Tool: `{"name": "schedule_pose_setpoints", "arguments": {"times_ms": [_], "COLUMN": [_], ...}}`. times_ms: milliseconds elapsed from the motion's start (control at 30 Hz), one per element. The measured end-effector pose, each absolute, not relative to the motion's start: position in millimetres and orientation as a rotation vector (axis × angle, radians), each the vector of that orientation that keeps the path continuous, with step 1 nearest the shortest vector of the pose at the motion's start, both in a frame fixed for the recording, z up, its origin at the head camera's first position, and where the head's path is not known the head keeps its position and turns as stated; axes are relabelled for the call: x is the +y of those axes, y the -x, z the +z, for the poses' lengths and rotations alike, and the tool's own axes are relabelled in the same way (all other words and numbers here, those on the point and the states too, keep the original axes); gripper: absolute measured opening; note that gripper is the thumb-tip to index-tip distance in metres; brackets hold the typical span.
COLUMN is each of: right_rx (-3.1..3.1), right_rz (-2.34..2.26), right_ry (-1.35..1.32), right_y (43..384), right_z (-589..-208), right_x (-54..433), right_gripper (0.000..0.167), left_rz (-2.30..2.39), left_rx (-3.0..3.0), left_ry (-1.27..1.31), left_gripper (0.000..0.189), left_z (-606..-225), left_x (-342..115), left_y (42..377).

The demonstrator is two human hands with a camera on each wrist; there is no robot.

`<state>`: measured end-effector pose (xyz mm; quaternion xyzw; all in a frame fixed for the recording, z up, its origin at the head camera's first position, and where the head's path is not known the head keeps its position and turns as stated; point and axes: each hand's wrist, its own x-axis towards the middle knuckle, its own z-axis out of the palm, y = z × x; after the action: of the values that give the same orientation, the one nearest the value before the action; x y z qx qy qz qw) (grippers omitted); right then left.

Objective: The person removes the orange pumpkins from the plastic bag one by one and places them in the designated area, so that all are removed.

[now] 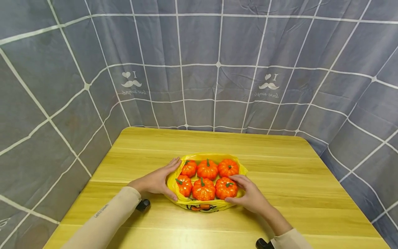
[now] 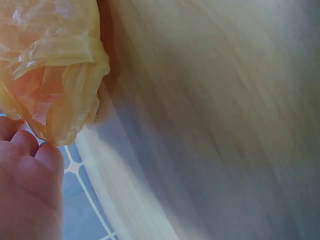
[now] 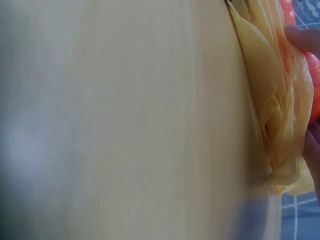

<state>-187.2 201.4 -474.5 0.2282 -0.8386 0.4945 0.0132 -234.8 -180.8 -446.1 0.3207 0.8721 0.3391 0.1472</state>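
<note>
A yellow plastic bag (image 1: 172, 180) sits on the table with its mouth spread wide, its rim around several small orange pumpkins with green stems, among them a front middle pumpkin (image 1: 203, 191). My left hand (image 1: 158, 179) lies against the bag's left side, thumb toward the front and fingers extended along the rim. In the left wrist view, its fingertips (image 2: 49, 155) meet the crinkled plastic. With thumb and fingers on either side, my right hand (image 1: 250, 196) grips the front right pumpkin (image 1: 225, 188). The right wrist view shows the thumb (image 3: 302, 39) at that pumpkin, beyond the bag's folds.
The wooden table (image 1: 280, 166) extends around the bag on all sides. A grey curtain (image 1: 199, 83) with white grid lines hangs behind the table and along both sides. Black wrist straps or mounts (image 1: 143, 205) show at my sleeves.
</note>
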Motion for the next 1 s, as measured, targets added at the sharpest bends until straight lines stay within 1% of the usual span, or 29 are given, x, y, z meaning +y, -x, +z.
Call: {"name": "schedule_pose_setpoints", "arguments": {"times_ms": [400,767,1000], "right_rx": [-2.648,-2.655,-2.593], "right_rz": [1.517,1.475,1.519], "right_ry": [-0.712,-0.694,-0.705], "right_y": [189,188,187], "right_z": [-472,-467,-455], "right_x": [182,178,175], "right_gripper": [0.075,0.075,0.073], "left_rz": [1.003,1.006,1.000], "left_rx": [2.517,2.516,2.511], "left_ry": [-0.889,-0.890,-0.880], "left_gripper": [0.134,0.133,0.133], "left_z": [-443,-443,-442], "left_x": [-195,-199,-202], "left_y": [234,236,236]}}
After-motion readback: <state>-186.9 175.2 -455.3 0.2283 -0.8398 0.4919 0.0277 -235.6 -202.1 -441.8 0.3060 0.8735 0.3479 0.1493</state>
